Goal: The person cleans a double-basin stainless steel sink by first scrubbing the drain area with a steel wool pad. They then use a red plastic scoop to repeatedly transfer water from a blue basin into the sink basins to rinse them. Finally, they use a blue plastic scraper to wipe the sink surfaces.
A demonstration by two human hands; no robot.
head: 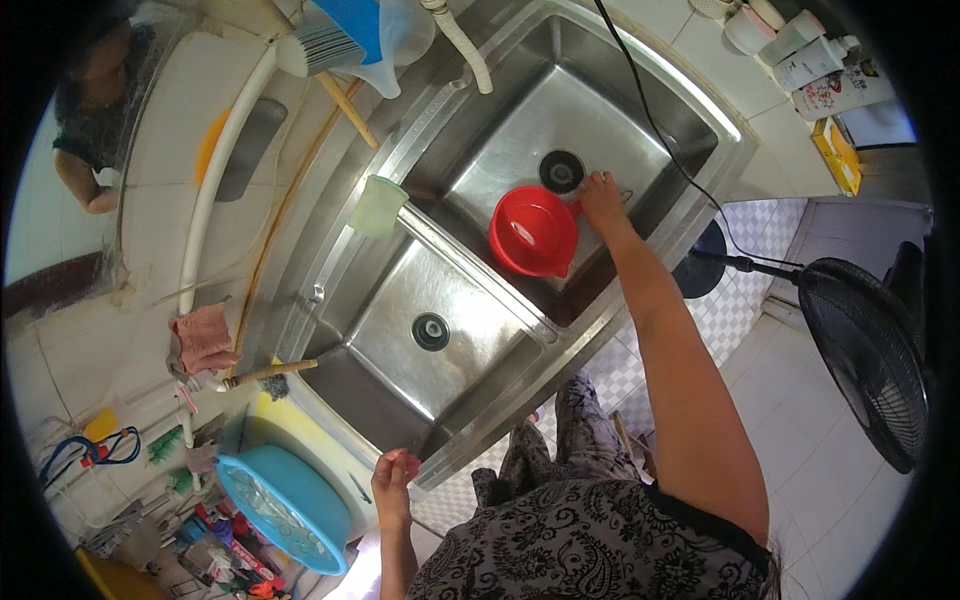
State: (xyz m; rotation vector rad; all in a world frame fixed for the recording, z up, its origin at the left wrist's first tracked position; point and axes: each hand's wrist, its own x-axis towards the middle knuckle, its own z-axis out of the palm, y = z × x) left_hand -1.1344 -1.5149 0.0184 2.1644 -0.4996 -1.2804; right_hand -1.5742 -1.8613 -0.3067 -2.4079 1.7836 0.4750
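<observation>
My right hand grips the short handle of a red plastic dipper in the far basin of a stainless-steel double sink. The dipper's open mouth faces up, and light glints on its inside. Just beyond it is a dark drain. My left hand hangs by the sink's near left corner with its fingers curled and nothing visible in them. The near basin has its own drain strainer. A pale green cloth drapes over the back end of the divider.
A black cable crosses above the far basin towards a black standing fan at right. A ribbed hose hangs over the sink's back rim. A blue basin stands at lower left. Bottles line the upper right.
</observation>
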